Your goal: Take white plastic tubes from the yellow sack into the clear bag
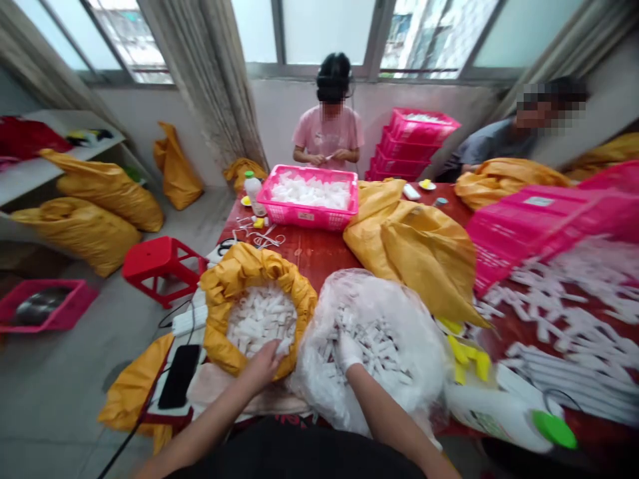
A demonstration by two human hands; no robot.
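Observation:
My left hand (268, 359) is at the near right rim of a yellow woven sack (214, 299) with its edge rolled down. Its fingers are closed on a small white plastic piece (283, 346). Many similar white pieces (262, 316) fill the sack. My right hand (350, 352), in a white covering, reaches into a clear plastic bag (419, 346). Its fingertips are down among small white pieces with dark marks (384, 346), so its grip is hidden. The two containers stand side by side on the red table (309, 256).
Ahead, a pink basket (304, 214) of white pieces stands before a seated person (329, 133). Yellow sacks (424, 246) and a tilted pink basket (529, 219) lie to the right. A bottle with a green cap (489, 412) and a black phone (180, 376) flank me.

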